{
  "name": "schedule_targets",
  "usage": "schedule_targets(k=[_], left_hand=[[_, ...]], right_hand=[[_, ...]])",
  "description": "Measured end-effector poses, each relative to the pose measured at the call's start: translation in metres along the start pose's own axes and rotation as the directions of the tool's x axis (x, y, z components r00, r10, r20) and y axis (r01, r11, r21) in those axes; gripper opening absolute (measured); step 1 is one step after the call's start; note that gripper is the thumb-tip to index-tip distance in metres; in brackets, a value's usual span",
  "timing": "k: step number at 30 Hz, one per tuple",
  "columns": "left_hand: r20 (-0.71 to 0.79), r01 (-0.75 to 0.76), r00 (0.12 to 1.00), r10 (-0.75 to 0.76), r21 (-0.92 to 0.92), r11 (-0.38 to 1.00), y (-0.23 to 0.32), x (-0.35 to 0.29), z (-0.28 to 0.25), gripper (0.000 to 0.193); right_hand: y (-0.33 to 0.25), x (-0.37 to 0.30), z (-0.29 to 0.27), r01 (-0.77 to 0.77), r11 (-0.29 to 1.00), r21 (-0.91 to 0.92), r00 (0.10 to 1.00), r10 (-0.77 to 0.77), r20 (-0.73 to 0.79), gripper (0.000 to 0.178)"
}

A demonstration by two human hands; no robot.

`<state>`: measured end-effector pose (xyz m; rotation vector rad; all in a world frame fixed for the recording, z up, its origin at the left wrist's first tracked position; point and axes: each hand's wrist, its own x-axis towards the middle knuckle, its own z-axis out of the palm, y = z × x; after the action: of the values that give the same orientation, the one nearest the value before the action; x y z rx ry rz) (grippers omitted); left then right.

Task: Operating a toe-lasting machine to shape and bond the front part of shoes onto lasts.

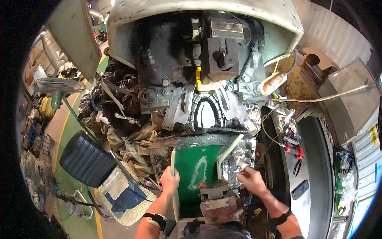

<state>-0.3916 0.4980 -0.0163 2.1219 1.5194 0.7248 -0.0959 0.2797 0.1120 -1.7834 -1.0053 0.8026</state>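
Head view: straight pale strip (173, 162), stubby pale cylinder (241, 164) in hands (170, 181).

- Left hand (170, 183), lower centre, is covering part of the green tray (190, 167)'s pale rim (172, 160).
- Right hand (255, 183), lower right of centre, is concealing whether it is gripping anything.
- Bottom edge is cutting off both forearms (147, 229).
- Upper-left clutter (68, 73) is appearing too small to identify.

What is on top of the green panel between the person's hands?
A pale curved streak marks the green panel. A metal block overlaps its lower right part; whatever lies beneath cannot be seen.
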Motion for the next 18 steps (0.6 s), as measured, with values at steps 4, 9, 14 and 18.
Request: schedule_targets(k=[4, 9, 14, 18], left_hand=[[0.053, 0.024, 0.998, -0.023, -0.019, 1.000, 0.004, -0.002, -0.008, 0.024], [0.144, 0.032, 0.989, -0.024, -0.049, 0.998, 0.011, -0.005, -0.016, 0.042], [0.119, 0.110, 0.986, -0.113, 0.034, 0.993, 0.015, -0.003, -0.009, 0.030], [0.080, 0.106, 0.991, -0.108, 0.029, 0.994, 0.014, -0.005, -0.007, 0.026]], right_hand=[[-0.014, -0.008, 0.010, 0.180, 0.628, -0.757, 0.974, -0.223, 0.046, 0.036], [-0.008, 0.012, 0.007, 0.165, 0.761, -0.628, 0.941, -0.313, -0.131, 0.030], [0.001, 0.019, 0.007, 0.119, 0.768, -0.629, 0.982, -0.185, -0.040, 0.034], [0.000, 0.018, 0.005, 0.114, 0.888, -0.445, 0.981, -0.170, -0.088, 0.037]])
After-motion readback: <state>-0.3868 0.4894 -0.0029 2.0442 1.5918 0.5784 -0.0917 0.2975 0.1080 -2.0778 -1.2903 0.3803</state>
